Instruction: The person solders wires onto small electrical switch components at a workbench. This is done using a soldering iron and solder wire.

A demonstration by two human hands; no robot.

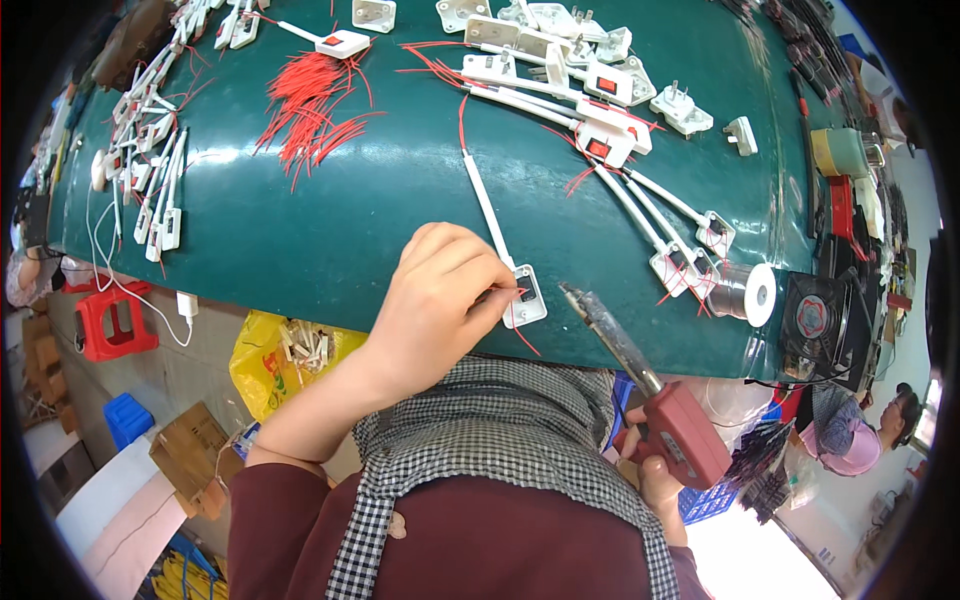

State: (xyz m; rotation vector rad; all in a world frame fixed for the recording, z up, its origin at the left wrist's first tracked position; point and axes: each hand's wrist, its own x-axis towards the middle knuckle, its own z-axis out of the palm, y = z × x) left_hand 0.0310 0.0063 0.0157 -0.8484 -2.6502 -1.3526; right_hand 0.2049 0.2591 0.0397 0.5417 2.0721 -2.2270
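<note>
My left hand [437, 300] is closed in a pinch over a white plug housing [528, 312] with a dark part inside, near the table's front edge. A thin red wire [522, 290] is at its fingertips. From the housing a white sleeved lead [487, 208] runs away from me, ending in red wire. My right hand [655, 484] grips a red soldering gun [688, 432] by its lower end, below the table edge. Its dark metal tip [575, 293] points up and left, a little right of the housing and apart from it.
Several similar leads [672, 262] lie to the right beside a solder spool [735, 292] and a black fan [815, 318]. Red cut wires [310, 105] and white plug parts [590, 75] cover the far side. A yellow bag [262, 362] hangs below the left edge.
</note>
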